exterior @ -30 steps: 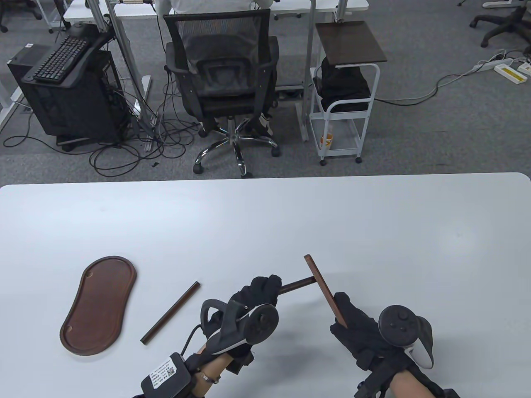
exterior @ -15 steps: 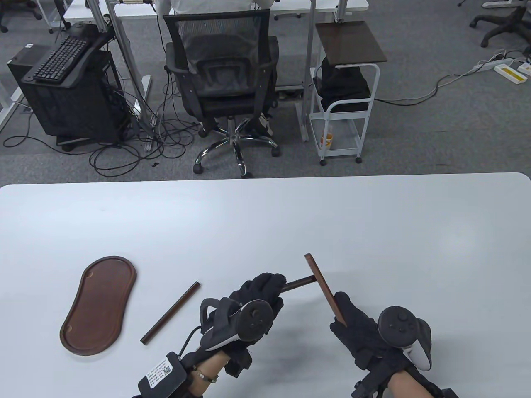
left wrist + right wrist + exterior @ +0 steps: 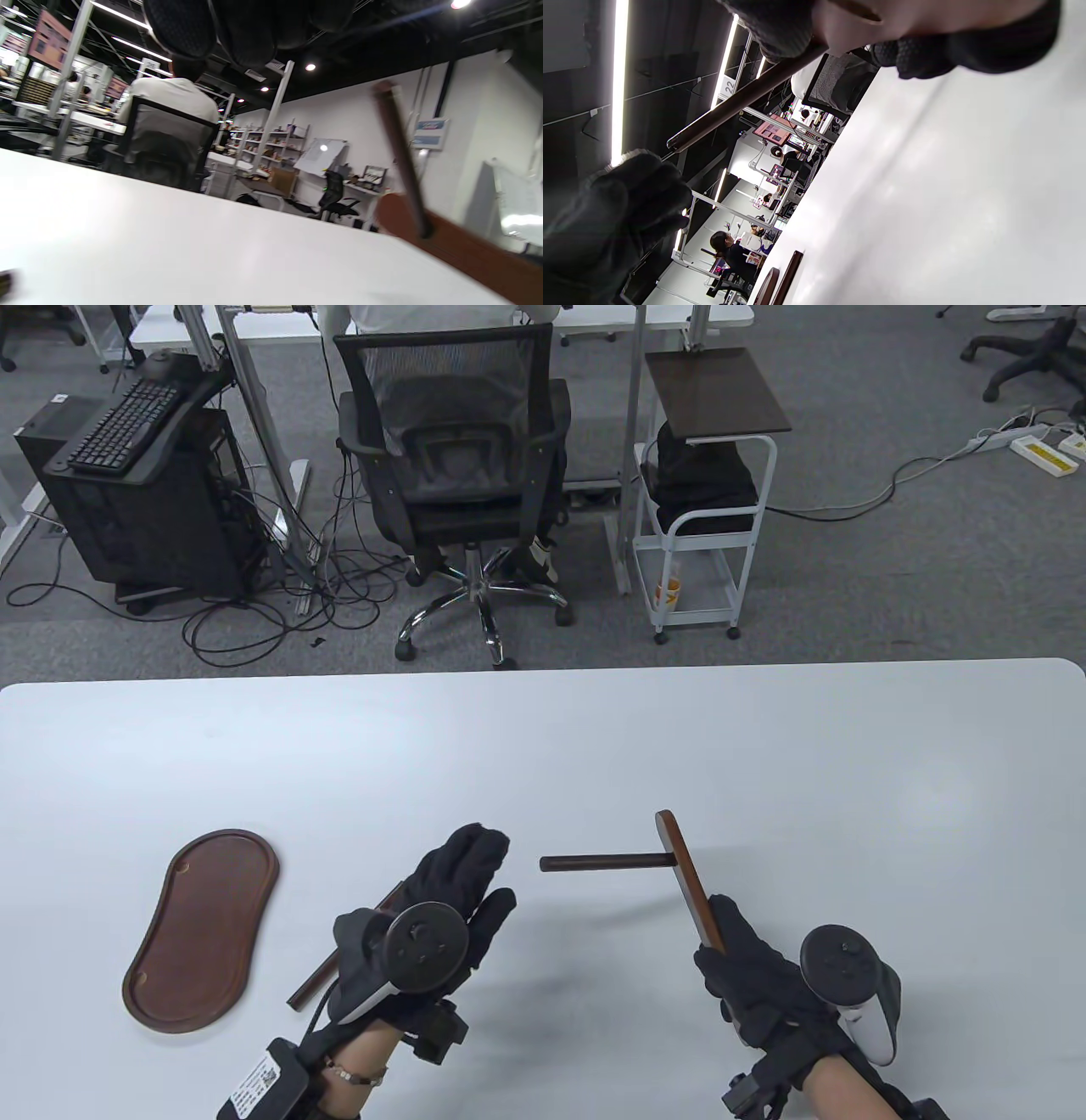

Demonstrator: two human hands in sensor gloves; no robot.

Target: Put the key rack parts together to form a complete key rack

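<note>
My right hand (image 3: pixel 721 940) grips the near end of a flat brown crossbar (image 3: pixel 685 872) and holds it above the table. A dark post (image 3: pixel 601 863) is fitted into the crossbar and points left, level. My left hand (image 3: pixel 488 869) is open and empty, with fingers stretched out a little left of the post's free end. It hovers over a second loose post (image 3: pixel 307 984) lying on the table. The oval wooden base tray (image 3: pixel 204 929) lies at the left. In the left wrist view the post (image 3: pixel 401 161) and crossbar (image 3: pixel 458 250) show at the right. In the right wrist view the post (image 3: pixel 742 97) runs out from my fingers.
The white table (image 3: pixel 764 746) stretches far ahead and to the right. Beyond its far edge are an office chair (image 3: pixel 458 475) and a white cart (image 3: pixel 704 534) on the floor.
My left hand has let go of the fitted post, opened, and drawn back to the left. My right hand has shifted the crossbar a little right and turned it, so the post now lies level.
</note>
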